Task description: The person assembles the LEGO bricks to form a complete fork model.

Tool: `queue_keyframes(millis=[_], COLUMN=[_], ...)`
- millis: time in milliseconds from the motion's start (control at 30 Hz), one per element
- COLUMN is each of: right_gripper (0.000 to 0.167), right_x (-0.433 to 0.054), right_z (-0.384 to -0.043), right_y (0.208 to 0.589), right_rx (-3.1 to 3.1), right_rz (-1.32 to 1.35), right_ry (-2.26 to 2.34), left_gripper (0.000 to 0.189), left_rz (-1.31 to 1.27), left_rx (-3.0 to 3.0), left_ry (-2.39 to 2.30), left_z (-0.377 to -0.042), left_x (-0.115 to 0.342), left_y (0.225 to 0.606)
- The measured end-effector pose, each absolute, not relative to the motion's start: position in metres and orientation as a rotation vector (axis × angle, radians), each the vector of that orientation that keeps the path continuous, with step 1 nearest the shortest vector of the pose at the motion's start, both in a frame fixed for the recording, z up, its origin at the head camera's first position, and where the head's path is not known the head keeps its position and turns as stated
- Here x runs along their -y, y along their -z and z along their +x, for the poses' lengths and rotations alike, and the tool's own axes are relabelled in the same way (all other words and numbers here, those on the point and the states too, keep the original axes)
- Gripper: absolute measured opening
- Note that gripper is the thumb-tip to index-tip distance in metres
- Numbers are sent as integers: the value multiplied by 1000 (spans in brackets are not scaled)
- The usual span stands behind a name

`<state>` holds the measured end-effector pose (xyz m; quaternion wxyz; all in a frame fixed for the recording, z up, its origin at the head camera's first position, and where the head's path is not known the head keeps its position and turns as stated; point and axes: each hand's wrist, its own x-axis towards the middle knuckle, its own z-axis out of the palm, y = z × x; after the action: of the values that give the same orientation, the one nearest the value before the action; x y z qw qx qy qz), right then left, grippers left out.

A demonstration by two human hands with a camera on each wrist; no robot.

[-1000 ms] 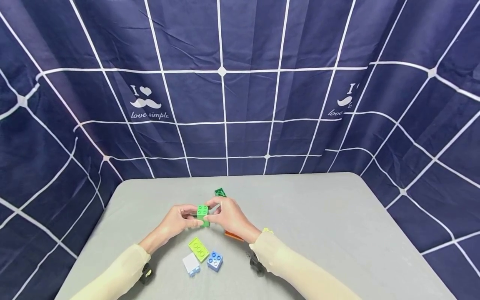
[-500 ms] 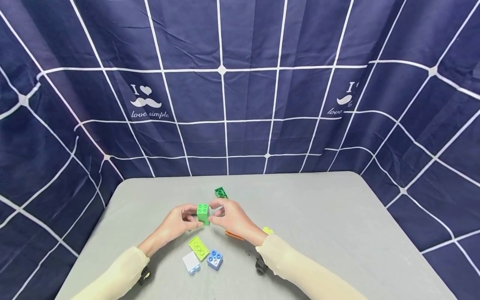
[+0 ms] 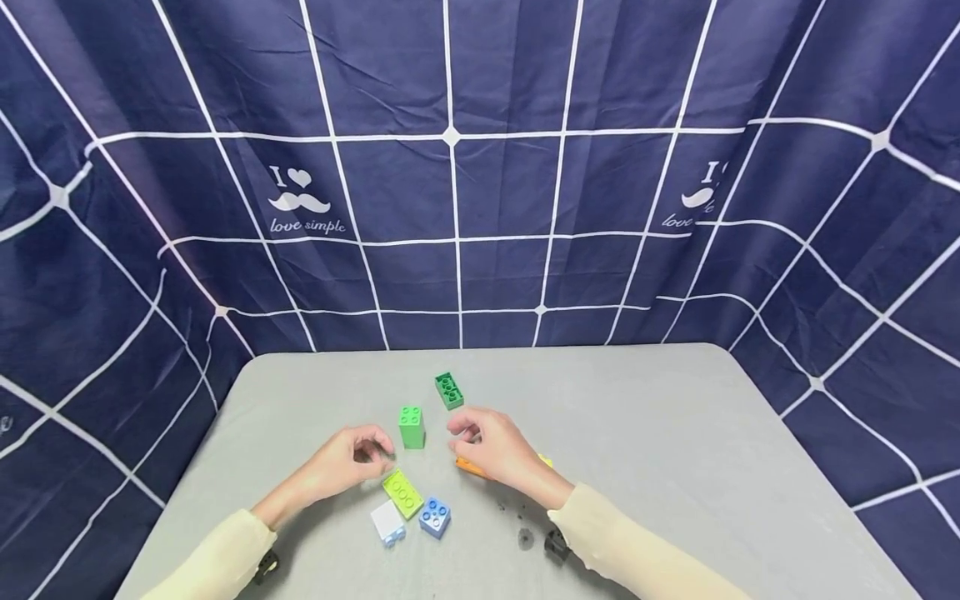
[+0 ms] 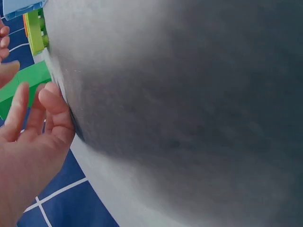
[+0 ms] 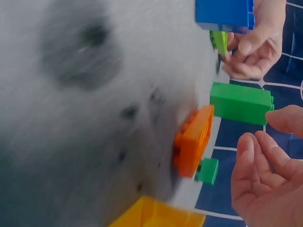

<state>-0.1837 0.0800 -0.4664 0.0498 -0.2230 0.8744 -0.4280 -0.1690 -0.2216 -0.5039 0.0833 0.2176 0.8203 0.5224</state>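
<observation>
A green block tower (image 3: 412, 429) stands upright on the table between my hands; in the right wrist view a seam on the tower (image 5: 240, 102) suggests two stacked bricks. My left hand (image 3: 351, 457) is left of it and apart, fingers loosely bent with nothing between them. On the tower's other side my right hand (image 3: 495, 446) hovers with relaxed fingers, holding nothing. Beneath that hand lies an orange brick (image 3: 471, 468), partly hidden. Near the left fingertips is a lime green brick (image 3: 403, 493).
A dark green brick (image 3: 449, 391) lies behind, studs hidden. In front are a white and light blue piece (image 3: 388, 523) and a blue brick (image 3: 435, 517). A yellow piece (image 5: 158, 215) sits by the right wrist. Dark blue curtains (image 3: 495, 192) border the grey table (image 3: 637, 433).
Both hands have let go of the green tower and drawn apart, the left hand leftward and the right hand rightward. The tower stays standing, and the dark green brick now shows fully.
</observation>
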Motion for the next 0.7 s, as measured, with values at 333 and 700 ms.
queue_keyframes(millis=[333,700], right_gripper=[20,30], right_x=[-106,-120], right_z=[-184,-179], right_y=[470,485], right_rx=[-2707,-2753], right_rz=[-711,-752], right_ry=[1231,1069], left_gripper=[36,47], left_rz=[849,852], left_rx=[-2361,-2317], left_ry=[-1489,-1382], left_z=[-158,-157], left_x=[229,225], left_y=[498,496])
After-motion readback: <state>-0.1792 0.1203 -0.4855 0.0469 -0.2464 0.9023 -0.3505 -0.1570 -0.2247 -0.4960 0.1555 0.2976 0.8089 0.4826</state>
